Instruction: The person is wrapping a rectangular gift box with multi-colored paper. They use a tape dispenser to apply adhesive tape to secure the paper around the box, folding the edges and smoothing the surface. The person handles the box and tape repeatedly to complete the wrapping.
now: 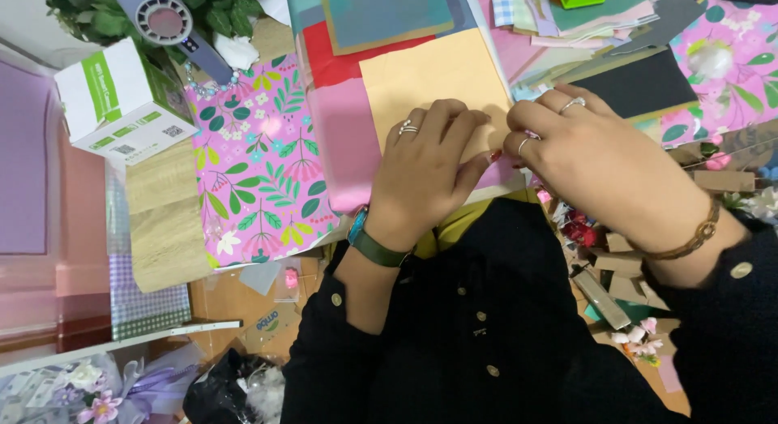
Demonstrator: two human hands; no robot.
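Fingers on my left hand are pressed flat on the tan paper sheet, pinning its near edge, not curled around anything. My right hand has its fingertips pinched at the sheet's right corner, though what exactly sits between them I can't tell, it's hidden. To do this bit cleanly, I'd say keep the flat hand heavy so the sheet doesn't skate over the pink paper under it, and run the pinch slowly along the edge. That tan sheet lies right under and just ahead of both hands, on the paper stack, with the floral pink wrapping paper to its left and a black sheet to the right.
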